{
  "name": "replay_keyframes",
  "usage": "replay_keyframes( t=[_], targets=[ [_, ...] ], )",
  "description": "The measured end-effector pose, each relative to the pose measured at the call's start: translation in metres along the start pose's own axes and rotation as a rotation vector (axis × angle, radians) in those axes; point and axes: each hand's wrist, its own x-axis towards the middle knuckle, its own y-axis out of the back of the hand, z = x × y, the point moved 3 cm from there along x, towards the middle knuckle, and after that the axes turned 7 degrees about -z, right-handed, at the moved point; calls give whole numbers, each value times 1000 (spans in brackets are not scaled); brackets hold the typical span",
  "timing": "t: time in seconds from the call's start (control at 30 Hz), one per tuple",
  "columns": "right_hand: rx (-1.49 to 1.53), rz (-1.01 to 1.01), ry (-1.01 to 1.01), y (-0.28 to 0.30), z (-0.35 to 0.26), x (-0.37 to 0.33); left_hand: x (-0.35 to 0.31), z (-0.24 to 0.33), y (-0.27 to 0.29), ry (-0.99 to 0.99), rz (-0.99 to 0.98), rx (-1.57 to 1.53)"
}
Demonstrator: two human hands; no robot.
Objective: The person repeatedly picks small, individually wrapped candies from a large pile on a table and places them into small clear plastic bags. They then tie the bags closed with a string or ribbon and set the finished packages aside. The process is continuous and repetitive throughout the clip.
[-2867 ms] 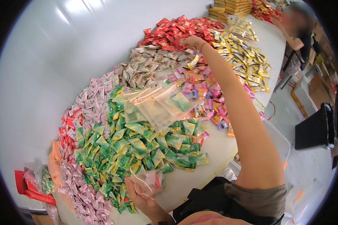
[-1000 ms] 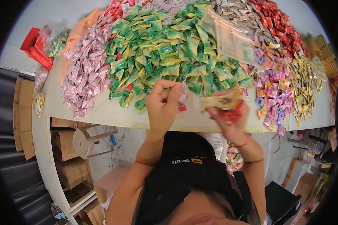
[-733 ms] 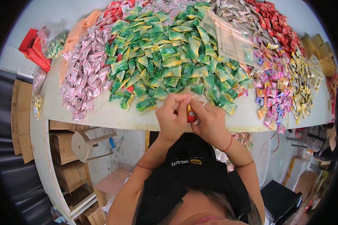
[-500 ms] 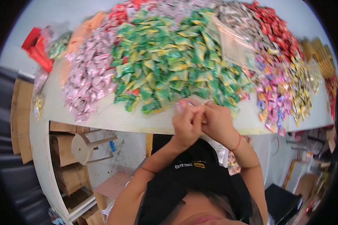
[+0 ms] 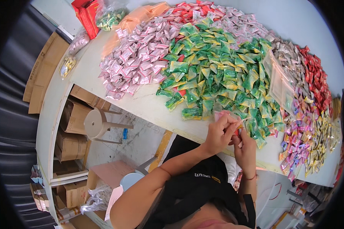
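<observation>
Just over the table's front edge, my two hands work close together. My left hand is closed, its thumb and fingers pinching a small clear plastic bag with something pinkish in it. Beside it my right hand is closed too, fingers curled against the left fingertips. A bit of red shows between the hands, but what the right fingers grip is hidden. Right behind the hands spreads a large heap of green and yellow wrapped packets. Left of that heap lie pale pink wrapped packets.
The white table also bears red packets, purple-pink packets, gold packets and a clear flat bag. A red bag stands far left. Below are a beige stool and cardboard boxes.
The view has swung, so the table and heaps appear shifted and tilted. My hands stay together at the plastic bag; the right hand now sits lower, beneath the left fingertips.
</observation>
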Motion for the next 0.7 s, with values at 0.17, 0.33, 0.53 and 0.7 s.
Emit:
replay_keyframes(
  t=[0.17,0.33,0.53,0.7],
  targets=[
    [-500,186,167,-3,-4,5,-2,13,-5,-369,37,422],
    [-162,-30,6,11,-10,10,-5,4,-2,-386,63,393],
    [-197,268,98,13,-5,-1,-8,9,-11,-317,-70,260],
    [-101,410,-6,19,13,-6,-17,12,-24,-329,-165,250]
  ],
)
